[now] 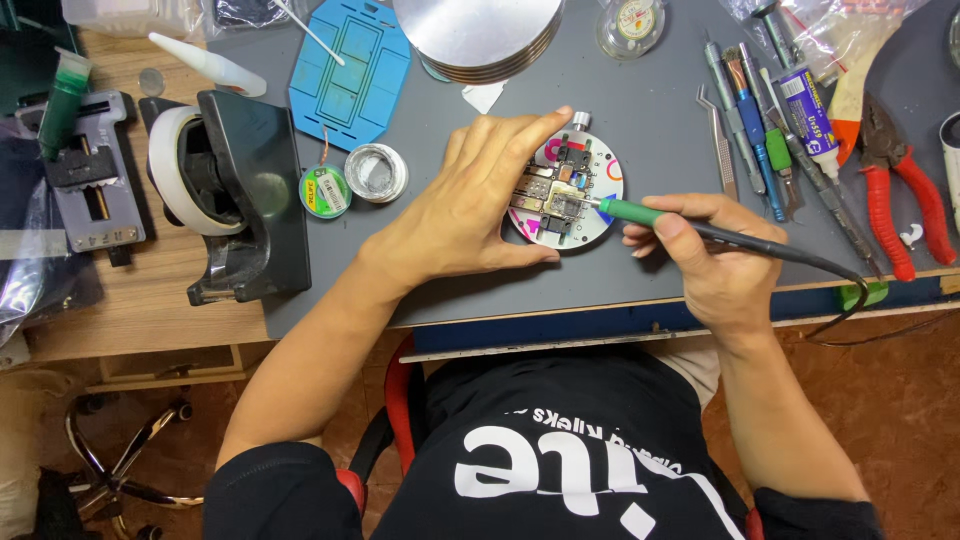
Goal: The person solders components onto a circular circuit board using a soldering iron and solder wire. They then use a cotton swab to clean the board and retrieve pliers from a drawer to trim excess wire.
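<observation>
Two bare hands work over one round white fixture point(585, 215) near the front edge of the grey mat point(660, 120) on the tabletop. At far left sits one black tape dispenser point(245, 195) carrying a single roll of pale tape point(175, 165), with one small green spool point(326, 191) and one shiny round tin point(376, 172) just beside it. One blue stencil plate point(352, 70) lies behind them, next to one stack of metal discs point(478, 35). The left hand point(465, 205) lies flat, its fingers point(510, 135) spread wide and resting on the fixture's left side, thumb curled under its lower rim. The right hand point(705, 255) has its fingers closed in a pen grip on one green-handled soldering iron point(640, 212), whose tip touches the small circuit board point(560, 200) clamped on the fixture. At right lie several hand tools, among them one pair of tweezers point(722, 140) and one pair of red-handled pliers point(900, 190).
</observation>
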